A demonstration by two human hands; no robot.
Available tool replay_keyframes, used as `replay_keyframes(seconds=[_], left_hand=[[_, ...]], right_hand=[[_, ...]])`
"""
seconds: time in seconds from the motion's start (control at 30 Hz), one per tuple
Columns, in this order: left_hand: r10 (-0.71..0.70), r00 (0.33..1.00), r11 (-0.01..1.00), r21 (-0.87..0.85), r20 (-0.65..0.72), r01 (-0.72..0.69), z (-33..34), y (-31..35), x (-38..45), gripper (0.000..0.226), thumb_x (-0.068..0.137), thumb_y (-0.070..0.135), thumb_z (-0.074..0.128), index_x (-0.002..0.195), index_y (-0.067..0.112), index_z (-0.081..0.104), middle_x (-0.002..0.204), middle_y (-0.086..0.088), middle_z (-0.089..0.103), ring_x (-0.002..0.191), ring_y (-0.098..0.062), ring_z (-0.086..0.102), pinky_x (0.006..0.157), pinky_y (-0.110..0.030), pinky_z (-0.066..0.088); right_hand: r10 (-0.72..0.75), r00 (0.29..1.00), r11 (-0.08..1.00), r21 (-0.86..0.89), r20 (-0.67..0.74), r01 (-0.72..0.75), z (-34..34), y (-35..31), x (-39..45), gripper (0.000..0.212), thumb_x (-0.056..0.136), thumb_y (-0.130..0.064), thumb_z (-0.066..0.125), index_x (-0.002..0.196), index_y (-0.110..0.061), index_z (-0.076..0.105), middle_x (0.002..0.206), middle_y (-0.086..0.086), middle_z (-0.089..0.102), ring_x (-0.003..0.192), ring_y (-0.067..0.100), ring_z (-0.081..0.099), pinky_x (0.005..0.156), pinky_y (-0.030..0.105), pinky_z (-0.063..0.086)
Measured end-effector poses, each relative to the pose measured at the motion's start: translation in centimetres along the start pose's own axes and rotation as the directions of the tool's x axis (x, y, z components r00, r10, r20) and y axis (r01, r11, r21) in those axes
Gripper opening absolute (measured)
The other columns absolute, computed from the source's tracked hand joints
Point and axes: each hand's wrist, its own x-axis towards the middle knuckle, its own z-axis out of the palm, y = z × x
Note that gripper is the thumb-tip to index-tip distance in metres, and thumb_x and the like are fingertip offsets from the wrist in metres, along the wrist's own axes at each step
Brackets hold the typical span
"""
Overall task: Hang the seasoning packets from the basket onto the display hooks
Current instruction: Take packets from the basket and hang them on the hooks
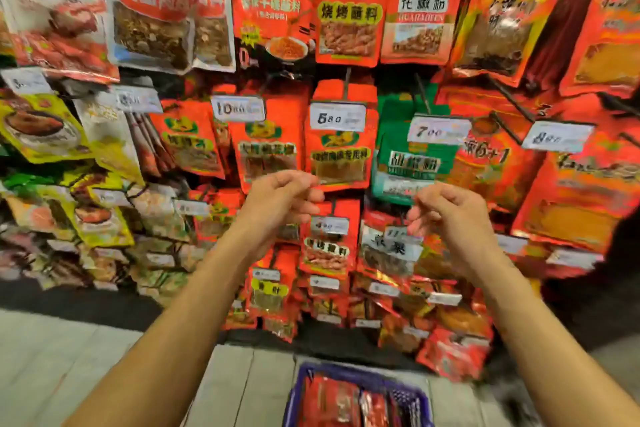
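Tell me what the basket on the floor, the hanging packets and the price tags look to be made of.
Basket: likely moulded plastic, blue-purple, with an openwork wall. Hanging packets: glossy plastic or foil film, judging by crinkles, glare and clear windows. Price tags: seemingly printed paper in clear glossy holders; blur leaves this uncertain.

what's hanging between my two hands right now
In the head view, between the left hand and right hand, a red packet hangs on the display with a white price tag above it. Neither hand holds anything.
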Motion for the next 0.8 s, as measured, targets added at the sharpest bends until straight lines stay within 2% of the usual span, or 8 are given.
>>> replay_keyframes(seconds=[0.1,0.2,0.33,0.43,0.5,0.63,0.73,0.8], left_hand=[[-0.191,0.981,0.981,-0.03,-0.026,0.19,2.6,-6.7,-1.9,0.011,0.1,0.01,0.055,0.099,0.007,0.065,0.077,-0.008,0.067,0.054,-0.012,0.059,0.05,-0.019,0.048],[-0.382,0.922,0.924,-0.024,-0.059,0.381,4.5,-13.9,-3.4,0.016,0.1,0.01,0.054,0.088,0.013,0.064,0.074,-0.005,0.066,0.056,-0.013,0.056,0.051,-0.02,0.044],[-0.612,0.777,0.785,0.014,-0.148,0.62,5.8,-24.8,-5.6,0.009,0.098,0.018,0.056,0.094,0.019,0.065,0.079,-0.002,0.07,0.065,-0.015,0.064,0.064,-0.026,0.05],[-0.73,0.66,0.67,0.006,-0.177,0.742,6.0,-33.3,-6.9,0.012,0.095,0.014,0.057,0.1,0.013,0.068,0.077,-0.002,0.073,0.064,-0.017,0.068,0.059,-0.026,0.053],[-0.785,0.582,0.595,0.005,-0.211,0.804,6.0,-39.0,-8.0,0.013,0.09,0.01,0.06,0.098,0.009,0.07,0.079,-0.008,0.07,0.061,-0.02,0.065,0.056,-0.026,0.049],[-0.868,0.43,0.454,-0.043,-0.249,0.89,5.7,-50.7,-9.6,0.003,0.09,0.013,0.062,0.092,0.012,0.064,0.089,-0.013,0.065,0.069,-0.024,0.061,0.063,-0.028,0.05],[-0.907,0.346,0.374,-0.079,-0.241,0.924,5.4,-59.4,-10.8,0.009,0.095,0.015,0.06,0.103,0.01,0.061,0.094,-0.015,0.065,0.081,-0.027,0.061,0.067,-0.029,0.048],[-0.925,0.298,0.329,-0.103,-0.235,0.939,5.3,-64.7,-11.2,0.006,0.097,0.013,0.056,0.101,0.01,0.059,0.089,-0.015,0.063,0.074,-0.026,0.058,0.064,-0.027,0.044]], right_hand=[[0.188,0.981,0.982,-0.027,-0.044,-0.189,-3.2,7.8,-1.9,0.031,0.094,-0.007,0.062,0.065,-0.013,0.068,0.056,0.009,0.066,0.04,0.019,0.059,0.04,0.024,0.046],[0.381,0.923,0.922,-0.05,-0.05,-0.383,-5.4,15.1,-4.5,0.022,0.095,-0.003,0.058,0.074,-0.008,0.064,0.051,0.005,0.062,0.038,0.018,0.054,0.044,0.023,0.041],[0.603,0.794,0.784,-0.124,-0.077,-0.608,-6.8,25.3,-8.8,0.024,0.098,0.0,0.053,0.077,-0.009,0.063,0.048,0.0,0.063,0.038,0.011,0.059,0.04,0.017,0.045],[0.723,0.687,0.673,-0.147,-0.073,-0.725,-7.2,33.6,-11.7,0.026,0.098,0.004,0.049,0.079,-0.007,0.063,0.059,0.01,0.066,0.05,0.024,0.064,0.049,0.026,0.052],[0.775,0.626,0.603,-0.198,-0.085,-0.773,-6.9,39.7,-13.7,0.025,0.096,0.007,0.051,0.078,-0.003,0.065,0.068,0.017,0.066,0.059,0.029,0.062,0.06,0.037,0.053],[0.815,0.565,0.484,-0.387,-0.127,-0.785,-5.9,53.6,-16.8,0.021,0.095,0.004,0.056,0.078,0.004,0.068,0.06,0.011,0.067,0.047,0.013,0.064,0.052,0.032,0.057],[0.843,0.529,0.391,-0.563,-0.099,-0.728,-4.8,64.6,-18.5,0.018,0.092,0.002,0.055,0.085,0.004,0.072,0.081,0.021,0.069,0.072,0.026,0.066,0.071,0.043,0.055],[0.848,0.524,0.357,-0.644,-0.079,-0.676,-3.7,71.1,-19.1,0.024,0.094,-0.01,0.052,0.086,0.007,0.066,0.078,0.028,0.064,0.071,0.029,0.058,0.068,0.039,0.047]])
